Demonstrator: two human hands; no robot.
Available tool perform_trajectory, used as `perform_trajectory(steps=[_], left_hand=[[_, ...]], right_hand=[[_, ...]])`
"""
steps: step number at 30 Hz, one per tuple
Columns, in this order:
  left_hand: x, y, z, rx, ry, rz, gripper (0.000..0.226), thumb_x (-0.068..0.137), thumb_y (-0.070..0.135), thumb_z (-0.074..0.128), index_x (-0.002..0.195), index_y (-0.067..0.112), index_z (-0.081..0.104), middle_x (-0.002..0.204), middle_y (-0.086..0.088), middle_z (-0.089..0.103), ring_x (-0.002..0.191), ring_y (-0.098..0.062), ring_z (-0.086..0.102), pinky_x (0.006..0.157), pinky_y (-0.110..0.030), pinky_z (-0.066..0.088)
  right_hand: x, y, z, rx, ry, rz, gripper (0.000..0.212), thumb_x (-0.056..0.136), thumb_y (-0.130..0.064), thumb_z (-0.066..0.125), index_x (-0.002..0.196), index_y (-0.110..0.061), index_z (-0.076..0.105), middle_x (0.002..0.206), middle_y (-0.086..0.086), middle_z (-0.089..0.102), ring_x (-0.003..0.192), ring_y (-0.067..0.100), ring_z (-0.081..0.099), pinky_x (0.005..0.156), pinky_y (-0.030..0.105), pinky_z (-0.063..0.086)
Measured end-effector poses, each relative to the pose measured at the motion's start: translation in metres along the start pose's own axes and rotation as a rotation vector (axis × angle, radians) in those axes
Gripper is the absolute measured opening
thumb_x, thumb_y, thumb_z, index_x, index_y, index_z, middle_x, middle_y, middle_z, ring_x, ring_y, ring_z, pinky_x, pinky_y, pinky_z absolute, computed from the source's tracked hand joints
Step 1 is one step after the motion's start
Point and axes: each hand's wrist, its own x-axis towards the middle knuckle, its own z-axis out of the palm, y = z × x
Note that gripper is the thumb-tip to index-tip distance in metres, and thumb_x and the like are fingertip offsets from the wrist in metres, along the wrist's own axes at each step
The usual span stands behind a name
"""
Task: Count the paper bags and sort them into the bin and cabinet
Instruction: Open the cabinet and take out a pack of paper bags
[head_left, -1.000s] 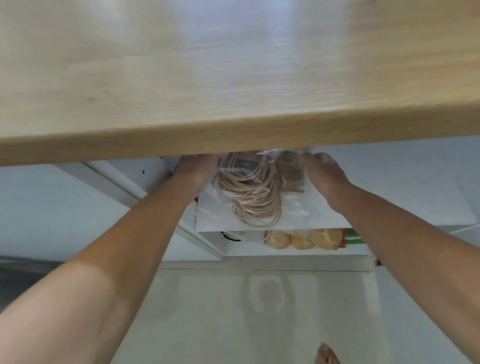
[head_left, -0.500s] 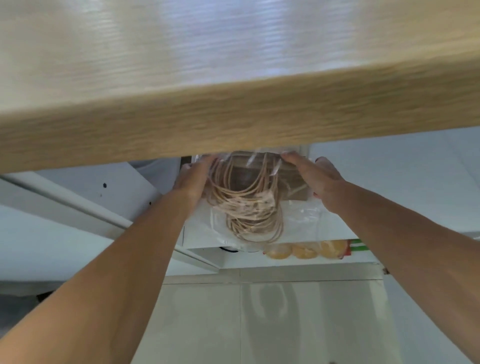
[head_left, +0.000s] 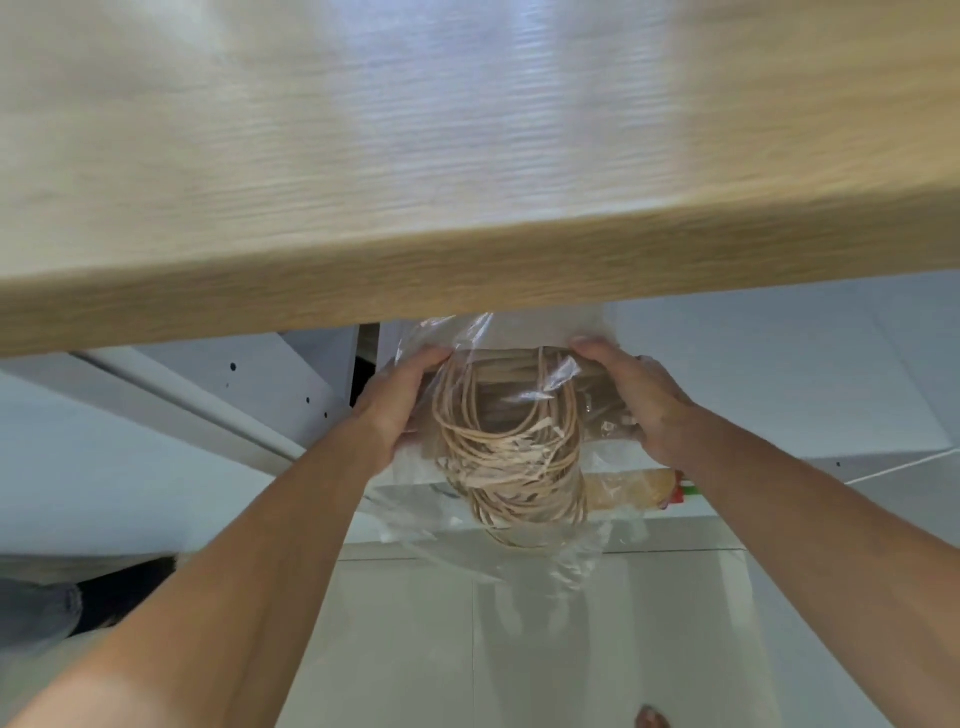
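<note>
Left hand (head_left: 395, 410) and right hand (head_left: 641, 400): we grasp both sides of a clear-plastic-wrapped bundle of brown paper bags (head_left: 511, 415), frame centre, under a pale wooden tabletop (head_left: 467, 182).

You have two hands in view, left hand (head_left: 390, 411) and right hand (head_left: 647, 410), one plastic-wrapped bundle of paper bags (head_left: 511, 452) at centre frame, its bags too tightly packed to count, and one countertop (head_left: 467, 156) across the top.

Brightly and evenly lit, with a pale bluish glare across the wooden surface (head_left: 519, 104). Blurred by motion along that surface's grain and front edge. Sharper at centre, with glints on the plastic wrap (head_left: 561, 371). Faint reflection on the glossy floor (head_left: 597, 649). Bowed at the frame edges.
</note>
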Motion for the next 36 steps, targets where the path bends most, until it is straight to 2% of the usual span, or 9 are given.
perform_trajectory(steps=[4, 8, 12, 14, 19, 28, 31, 33, 36], left_hand=[[-0.016, -0.005, 0.002, -0.098, -0.072, 0.038, 0.065, 0.059, 0.050, 0.073, 0.114, 0.016, 0.068, 0.095, -0.011, 0.076, 0.089, -0.030, 0.072, 0.089, -0.043, 0.055], [-0.034, -0.017, 0.000, -0.159, -0.163, 0.034, 0.059, 0.067, 0.043, 0.073, 0.119, 0.014, 0.066, 0.101, -0.015, 0.075, 0.094, -0.032, 0.071, 0.092, -0.046, 0.054], [-0.064, -0.035, -0.002, -0.194, -0.179, -0.017, 0.064, 0.061, 0.044, 0.078, 0.118, 0.016, 0.067, 0.105, -0.016, 0.073, 0.098, -0.034, 0.070, 0.096, -0.052, 0.052], [-0.086, -0.039, -0.002, -0.220, -0.162, -0.038, 0.071, 0.059, 0.046, 0.079, 0.122, 0.017, 0.064, 0.107, -0.015, 0.073, 0.098, -0.034, 0.071, 0.094, -0.053, 0.053], [-0.149, -0.036, -0.004, -0.325, -0.150, -0.015, 0.071, 0.061, 0.041, 0.078, 0.124, 0.011, 0.063, 0.111, -0.019, 0.071, 0.100, -0.035, 0.069, 0.095, -0.048, 0.053], [-0.276, -0.036, -0.008, -0.408, -0.045, -0.002, 0.063, 0.066, 0.030, 0.075, 0.120, 0.000, 0.060, 0.097, -0.022, 0.071, 0.081, -0.031, 0.068, 0.070, -0.037, 0.057], [-0.319, -0.035, -0.008, -0.425, -0.027, -0.006, 0.063, 0.065, 0.029, 0.076, 0.115, -0.004, 0.059, 0.082, -0.016, 0.070, 0.069, -0.026, 0.067, 0.061, -0.030, 0.054], [-0.346, -0.032, -0.009, -0.428, -0.017, -0.005, 0.051, 0.069, 0.028, 0.075, 0.108, -0.001, 0.059, 0.070, -0.009, 0.068, 0.059, -0.021, 0.064, 0.057, -0.028, 0.051], [-0.379, -0.027, -0.006, -0.478, 0.013, 0.008, 0.027, 0.081, 0.017, 0.070, 0.103, 0.005, 0.060, 0.071, -0.009, 0.069, 0.059, -0.020, 0.065, 0.057, -0.028, 0.053]], right_hand=[[-0.015, 0.010, 0.001, 0.044, 0.012, 0.004, 0.062, 0.078, -0.049, 0.069, 0.120, -0.019, 0.036, 0.104, 0.009, 0.061, 0.084, 0.025, 0.066, 0.084, 0.045, 0.056], [-0.041, 0.027, -0.002, 0.144, 0.017, -0.017, 0.060, 0.078, -0.047, 0.068, 0.120, -0.033, 0.027, 0.112, 0.007, 0.060, 0.095, 0.027, 0.065, 0.084, 0.042, 0.054], [-0.081, 0.039, -0.008, 0.092, 0.082, 0.002, 0.096, 0.047, -0.065, 0.073, 0.131, -0.046, 0.031, 0.115, 0.004, 0.065, 0.099, 0.029, 0.066, 0.091, 0.049, 0.053], [-0.105, 0.039, -0.012, 0.107, 0.073, -0.010, 0.105, 0.045, -0.062, 0.073, 0.138, -0.044, 0.028, 0.117, 0.004, 0.064, 0.100, 0.028, 0.066, 0.093, 0.047, 0.053], [-0.163, 0.029, -0.022, 0.142, 0.057, -0.069, 0.102, 0.055, -0.050, 0.072, 0.144, -0.035, 0.025, 0.125, 0.005, 0.060, 0.108, 0.025, 0.062, 0.099, 0.048, 0.049], [-0.264, 0.034, -0.044, 0.225, 0.008, -0.115, 0.102, 0.050, -0.048, 0.076, 0.142, -0.029, 0.036, 0.135, 0.001, 0.057, 0.116, 0.024, 0.060, 0.102, 0.052, 0.046], [-0.299, 0.036, -0.054, 0.231, -0.027, -0.118, 0.103, 0.051, -0.048, 0.076, 0.144, -0.031, 0.034, 0.136, 0.001, 0.056, 0.118, 0.025, 0.059, 0.104, 0.052, 0.044], [-0.320, 0.035, -0.061, 0.227, -0.058, -0.127, 0.102, 0.051, -0.048, 0.076, 0.143, -0.032, 0.035, 0.134, -0.001, 0.058, 0.117, 0.024, 0.060, 0.104, 0.052, 0.044], [-0.342, 0.034, -0.070, 0.222, -0.081, -0.158, 0.099, 0.051, -0.047, 0.076, 0.141, -0.033, 0.038, 0.130, -0.001, 0.062, 0.115, 0.024, 0.062, 0.104, 0.052, 0.044]])
